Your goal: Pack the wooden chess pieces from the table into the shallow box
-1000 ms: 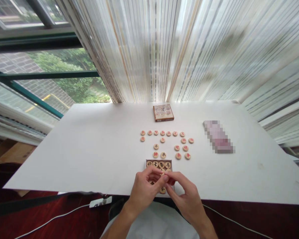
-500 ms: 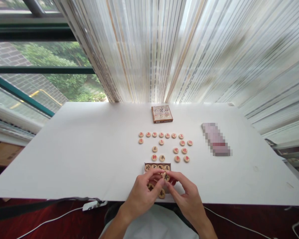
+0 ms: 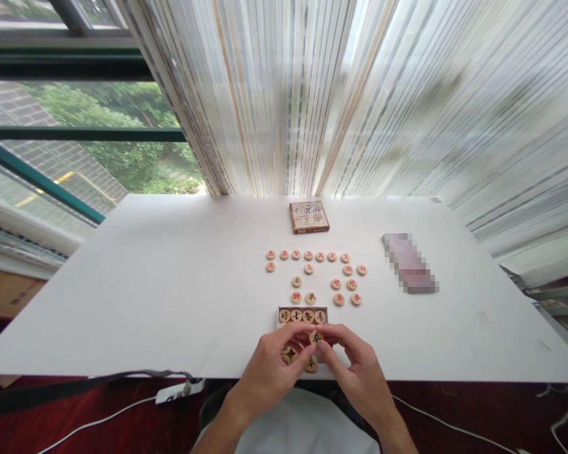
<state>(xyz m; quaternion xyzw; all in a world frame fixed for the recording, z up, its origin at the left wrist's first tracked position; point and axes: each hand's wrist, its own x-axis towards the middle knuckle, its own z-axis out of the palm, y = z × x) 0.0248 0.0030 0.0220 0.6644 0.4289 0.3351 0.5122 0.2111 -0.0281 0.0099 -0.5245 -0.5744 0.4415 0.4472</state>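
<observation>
Over an open box (image 3: 326,311) of round wooden chess pieces, my left hand (image 3: 277,359) and my right hand (image 3: 355,359) meet. Their fingertips pinch one black-lettered piece (image 3: 315,337) between them. Black-lettered pieces line the box's far row, and another black piece (image 3: 311,364) shows below my fingers. My hands hide the middle of the box. Beyond it, red-lettered pieces lie in rows, the farthest row (image 3: 308,255) being the longest. Two black pieces (image 3: 296,282) (image 3: 311,297) lie among them, one beside a red piece (image 3: 296,297).
A flat printed box lid (image 3: 309,217) lies near the table's far edge. To the right is a blurred-out pinkish object (image 3: 411,263). Striped curtains hang behind the white table (image 3: 146,284). A power strip (image 3: 178,391) and cables are below the front edge.
The piece between my fingertips has turned, so its lettered face shows more fully. Both hands stay over the box. The whole view has shifted slightly.
</observation>
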